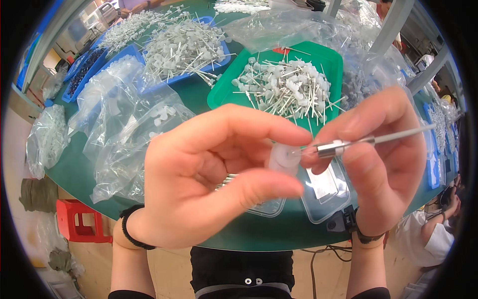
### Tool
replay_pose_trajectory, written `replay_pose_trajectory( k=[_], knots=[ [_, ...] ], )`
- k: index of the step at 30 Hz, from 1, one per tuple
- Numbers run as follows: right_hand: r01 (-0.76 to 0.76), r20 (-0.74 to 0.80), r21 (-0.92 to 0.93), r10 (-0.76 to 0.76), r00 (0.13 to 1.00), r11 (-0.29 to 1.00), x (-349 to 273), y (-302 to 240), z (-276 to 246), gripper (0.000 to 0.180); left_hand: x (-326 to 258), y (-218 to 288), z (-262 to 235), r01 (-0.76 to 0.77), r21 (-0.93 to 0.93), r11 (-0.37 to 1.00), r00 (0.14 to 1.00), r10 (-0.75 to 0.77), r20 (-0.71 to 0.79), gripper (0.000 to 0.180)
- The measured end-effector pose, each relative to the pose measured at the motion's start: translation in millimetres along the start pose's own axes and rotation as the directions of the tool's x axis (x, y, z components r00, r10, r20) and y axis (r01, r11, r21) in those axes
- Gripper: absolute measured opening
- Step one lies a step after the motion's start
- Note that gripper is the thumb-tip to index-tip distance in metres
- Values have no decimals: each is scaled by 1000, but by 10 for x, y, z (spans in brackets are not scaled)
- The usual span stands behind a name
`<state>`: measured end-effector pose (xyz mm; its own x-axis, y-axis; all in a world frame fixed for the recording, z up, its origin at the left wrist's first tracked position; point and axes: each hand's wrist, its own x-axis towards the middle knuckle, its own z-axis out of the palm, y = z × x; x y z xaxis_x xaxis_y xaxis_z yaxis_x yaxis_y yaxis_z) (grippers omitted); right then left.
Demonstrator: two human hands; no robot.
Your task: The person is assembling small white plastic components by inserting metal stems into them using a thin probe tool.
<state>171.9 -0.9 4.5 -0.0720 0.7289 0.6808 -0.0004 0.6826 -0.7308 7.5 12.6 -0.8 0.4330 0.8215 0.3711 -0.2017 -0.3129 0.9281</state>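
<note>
My left hand (pixel 194 174) is curled around a translucent white plastic cap (pixel 285 159). Its index finger arches over the cap, and its thumb stretches out below. Between the thumb and fingers of my right hand (pixel 383 164) is a thin rod (pixel 406 134) with a shiny metal sleeve (pixel 326 149). The rod tilts slightly up to the right. Its sleeve end points at the cap, with a thin clear tip close to the cap's opening; whether they touch I cannot tell. Behind my hands, a green tray (pixel 222 92) holds many similar white-headed rods.
Blue trays (pixel 226 59) of rods stand at the back left. Clear plastic bags (pixel 117 99) cover the left of the green table (pixel 234 241). A clear plastic box (pixel 318 213) lies below my right hand. A red stool (pixel 79 219) stands at left; a person in white (pixel 423 236) is at right.
</note>
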Motion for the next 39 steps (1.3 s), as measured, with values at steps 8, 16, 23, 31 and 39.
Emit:
replay_pose_trajectory(
  k=[8, 16, 23, 31, 39],
  knots=[
    [112, 25, -41, -111, 993, 993, -35, 33, 18, 18, -55, 40, 34, -257, 396, 881, 964, 260, 49, 27],
    [114, 113, -210, -91, 989, 971, -48, -9, -100, 18, -71, 100, 92, -165, 209, 964, 986, 166, 13, 28],
    [44, 70, -92, -38, 997, 995, -64, -5, -30, 19, -66, 21, 14, -276, 347, 896, 959, 281, 38, 37],
    [-25, 50, -37, 26, 998, 999, -42, -27, -56, 21, -17, 18, -1, -266, 318, 910, 963, 263, 54, 35],
    [9, 48, -205, 1, 999, 979, -75, -97, -79, 20, -95, -73, 5, -300, 171, 939, 954, 301, 19, 37]
  ],
)
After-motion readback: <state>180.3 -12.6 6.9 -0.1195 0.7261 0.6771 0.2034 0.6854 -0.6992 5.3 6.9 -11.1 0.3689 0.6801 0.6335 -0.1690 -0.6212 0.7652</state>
